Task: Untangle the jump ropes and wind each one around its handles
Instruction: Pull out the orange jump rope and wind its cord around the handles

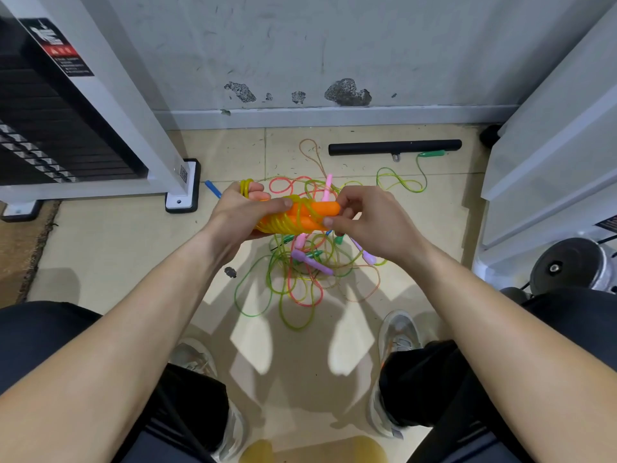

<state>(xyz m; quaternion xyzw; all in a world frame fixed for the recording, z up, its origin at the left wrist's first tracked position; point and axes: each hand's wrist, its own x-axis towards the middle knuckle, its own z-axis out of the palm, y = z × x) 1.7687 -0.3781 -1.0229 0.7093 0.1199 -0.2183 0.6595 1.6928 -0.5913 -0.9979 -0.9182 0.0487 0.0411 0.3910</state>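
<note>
Above the beige tiled floor (133, 248), between a person's knees, two orange handles (315, 212) lie side by side with a glossy yellow rope (283, 220) coiled tightly round them. The left hand (238, 213) grips the bundle, its thumb pressed flat across the coils and its fingers (258, 192) curled behind, with a spare yellow loop hooked over them. The right hand (370, 222) pinches the handles' rounded free end between thumb and bent fingers (345, 203).

Directly below lies a tangle of ropes (300, 282), thin translucent cords in green, pink and yellow, with purple and pink handles caught in it. A blue handle (212, 188) and a green handle (432, 153) lie at its edges, the green one just beside a black bar (394, 147) near the skirting.

Behind stands a scuffed grey wall (334, 45) with chipped patches. A white-framed weight machine (117, 95) crowds the left, over a brown mat (20, 248); a white cabinet (551, 145) closes the right. Grey shoes (397, 332) flank the pile.
</note>
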